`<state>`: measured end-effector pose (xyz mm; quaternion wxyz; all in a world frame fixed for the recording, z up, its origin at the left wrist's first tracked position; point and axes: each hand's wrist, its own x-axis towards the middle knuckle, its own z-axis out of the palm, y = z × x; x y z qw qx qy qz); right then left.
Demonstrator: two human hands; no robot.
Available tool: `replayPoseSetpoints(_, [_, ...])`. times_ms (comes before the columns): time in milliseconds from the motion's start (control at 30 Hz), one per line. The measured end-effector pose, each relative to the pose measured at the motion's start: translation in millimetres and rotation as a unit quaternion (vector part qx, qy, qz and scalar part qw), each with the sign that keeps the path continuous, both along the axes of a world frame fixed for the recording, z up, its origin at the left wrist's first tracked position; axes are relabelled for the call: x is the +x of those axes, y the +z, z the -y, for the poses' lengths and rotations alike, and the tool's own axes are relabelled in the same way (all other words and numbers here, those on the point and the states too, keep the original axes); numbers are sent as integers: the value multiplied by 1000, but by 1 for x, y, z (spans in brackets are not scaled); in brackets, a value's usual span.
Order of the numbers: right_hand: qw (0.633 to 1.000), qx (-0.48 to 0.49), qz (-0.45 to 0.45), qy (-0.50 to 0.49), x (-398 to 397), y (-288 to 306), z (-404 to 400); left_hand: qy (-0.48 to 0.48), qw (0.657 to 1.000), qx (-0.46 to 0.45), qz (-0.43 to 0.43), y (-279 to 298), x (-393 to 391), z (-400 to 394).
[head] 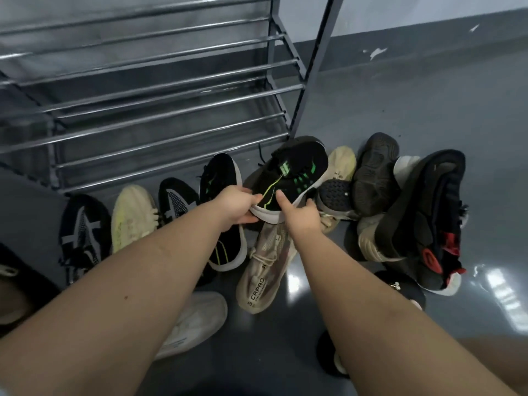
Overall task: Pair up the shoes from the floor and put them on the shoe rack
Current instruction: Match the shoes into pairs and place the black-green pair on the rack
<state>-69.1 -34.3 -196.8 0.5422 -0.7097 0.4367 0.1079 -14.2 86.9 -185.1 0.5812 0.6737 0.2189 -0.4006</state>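
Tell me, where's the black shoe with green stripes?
The black shoe with green stripes is mid-frame, held by both hands, left hand and right hand, above the floor pile before the shoe rack.

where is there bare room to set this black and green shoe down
The shoe rack bars all show bare. Open floor lies right of the rack, beyond the shoe pile. It is crowded at the rack's foot, around the shoe both hands grip.
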Motion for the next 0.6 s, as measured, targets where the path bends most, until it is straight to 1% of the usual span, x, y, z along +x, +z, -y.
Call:
replayPoseSetpoints(33, [999,33,8,-25,-2,1,-7,-6,1000,-10,-7,3,-5,-12])
replayPoseSetpoints(100, [996,67,18,-52,-9,6,-22,-20,999,-37,-19,8,-16,-37])
replayPoseSetpoints(233, [995,93,31,-24,-22,19,-51,-28,997,-62,-22,17,-40,-82])
replayPoseSetpoints(333, [989,146,38,5,-32,27,-73,-20,997,-74,-19,23,-57,-108])
replayPoseSetpoints(433, [978,204,27,38,-40,30,-90,11,994,-101,-28,29,-73,-127])
replayPoseSetpoints(533, [974,206,8,96,-53,35,-104,64,987,-140,-45,29,-85,-139])
replayPoseSetpoints(600, [969,204,1,137,-61,39,-111,82,985,-143,-45,28,-94,-147])
